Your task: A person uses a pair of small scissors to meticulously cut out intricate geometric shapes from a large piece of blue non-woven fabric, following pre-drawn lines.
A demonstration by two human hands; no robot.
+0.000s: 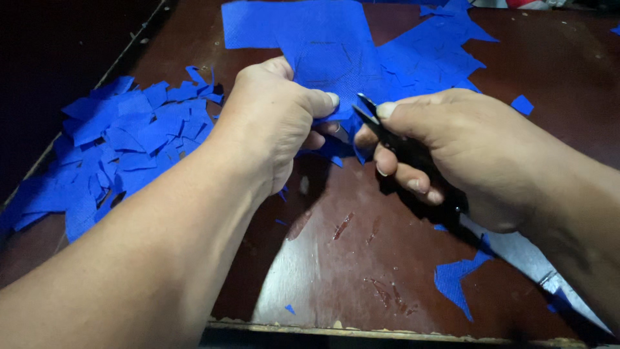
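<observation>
1. Your left hand (274, 123) pinches the blue fabric sheet (323, 45); your right hand (445, 155) clenches black scissors (381, 132), tips at the sheet's near edge.
2. Mid-cut, I'd judge; next calls for steady feeding along the drawn outline.
3. Scissor handles hide under your fingers; scraps (123, 142) pile left of the sheet.

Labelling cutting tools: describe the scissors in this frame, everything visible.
The scissors are small and dark, apparently black metal. Only the short blade tips show, slightly parted and pointing up-left; the rest is hidden inside the right hand, whose fingers wrap it. The tips meet the edge of the blue sheet, which the left hand pinches just beside them. They are held above the dark wooden table, not resting on it.
</observation>
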